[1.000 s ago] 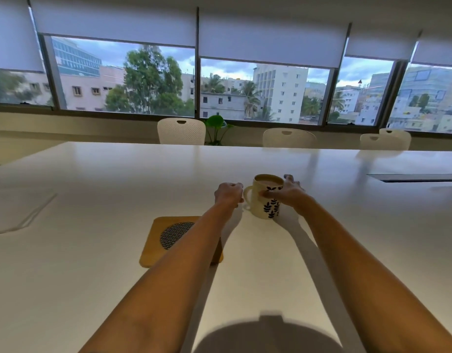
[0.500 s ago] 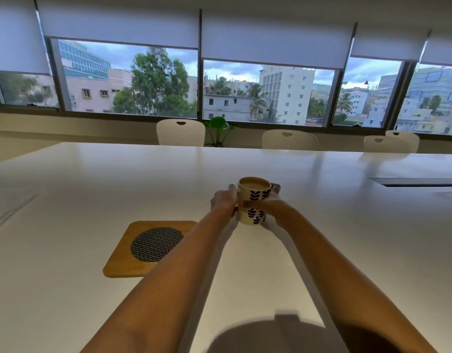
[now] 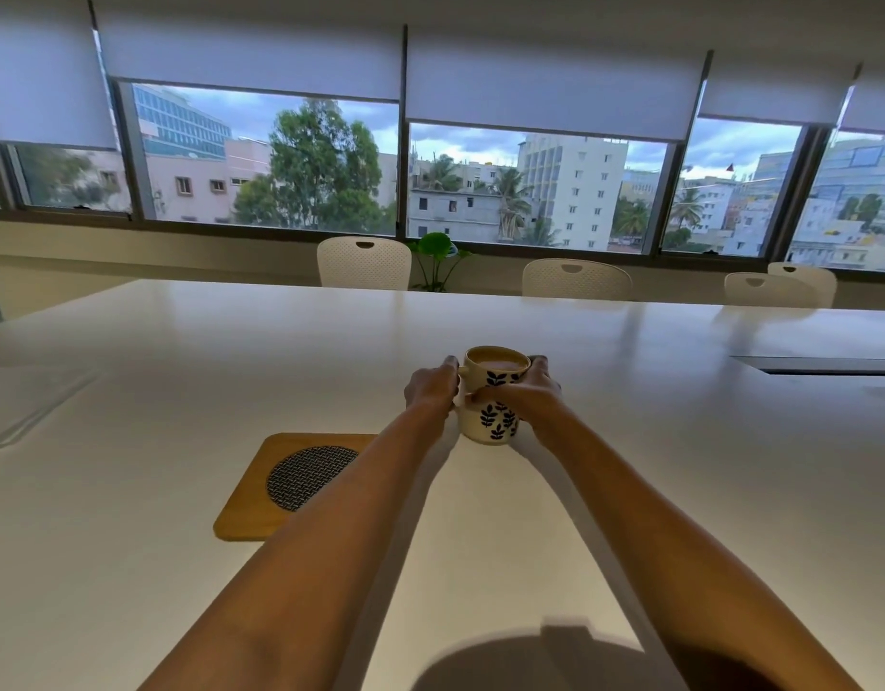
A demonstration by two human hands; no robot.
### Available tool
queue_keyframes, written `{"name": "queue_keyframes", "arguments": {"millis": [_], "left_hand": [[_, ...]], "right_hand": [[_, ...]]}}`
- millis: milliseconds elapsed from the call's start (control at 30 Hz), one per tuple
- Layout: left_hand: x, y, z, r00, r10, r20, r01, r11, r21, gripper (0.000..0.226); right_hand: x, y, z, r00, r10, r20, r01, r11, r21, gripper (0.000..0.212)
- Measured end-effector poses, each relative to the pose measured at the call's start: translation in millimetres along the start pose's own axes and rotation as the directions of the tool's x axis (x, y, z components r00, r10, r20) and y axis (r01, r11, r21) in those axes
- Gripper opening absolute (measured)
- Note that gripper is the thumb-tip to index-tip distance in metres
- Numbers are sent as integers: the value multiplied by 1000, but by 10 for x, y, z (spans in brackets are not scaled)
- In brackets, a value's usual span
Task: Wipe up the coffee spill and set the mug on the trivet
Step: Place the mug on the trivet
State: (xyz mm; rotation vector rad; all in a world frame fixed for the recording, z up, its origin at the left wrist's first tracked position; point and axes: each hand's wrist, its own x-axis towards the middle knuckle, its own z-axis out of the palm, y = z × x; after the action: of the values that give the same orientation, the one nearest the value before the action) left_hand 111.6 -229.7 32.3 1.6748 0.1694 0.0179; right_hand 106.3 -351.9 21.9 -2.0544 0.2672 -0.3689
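A cream mug [image 3: 495, 421] with dark blue leaf prints, full of milky coffee, stands on the white table [image 3: 131, 391] straight ahead. My left hand [image 3: 430, 389] is closed on its handle side. My right hand [image 3: 527, 394] wraps the mug's right wall, thumb across the front. A square wooden trivet [image 3: 253, 511] with a round dark mesh centre lies on the table to the left of the mug, partly hidden under my left forearm. I see no spill and no cloth.
White chairs [image 3: 364, 263] line the table's far side, with a small green plant [image 3: 436, 251] between two of them. A dark recessed slot [image 3: 829, 365] is set in the tabletop at right. Windows with half-lowered blinds fill the back wall.
Both hands have closed more fully around the mug, the right thumb now across its front. The mug has turned a little and sits nearer the middle of the view; the trivet stays put.
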Motion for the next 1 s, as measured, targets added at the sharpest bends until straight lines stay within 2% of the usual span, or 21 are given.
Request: {"name": "queue_keyframes", "arguments": {"millis": [133,600,767,1000], "left_hand": [[2,36,-200,999,26,-19,-26,1000,-14,32],[-117,59,-1059,986,148,-73,-149,989,-13,33],[-186,28,-1344,985,157,-79,-157,988,0,34],[-303,-39,-1662,989,138,-54,-134,988,70,39]], "right_hand": [[-86,-169,98,999,-46,12,46,999,-18,80],[-456,-696,633,994,-110,17,111,993,-51,79],[-631,-809,824,993,-114,14,114,991,-64,76],[-865,-908,1037,997,-72,5,72,994,-81,86]]}}
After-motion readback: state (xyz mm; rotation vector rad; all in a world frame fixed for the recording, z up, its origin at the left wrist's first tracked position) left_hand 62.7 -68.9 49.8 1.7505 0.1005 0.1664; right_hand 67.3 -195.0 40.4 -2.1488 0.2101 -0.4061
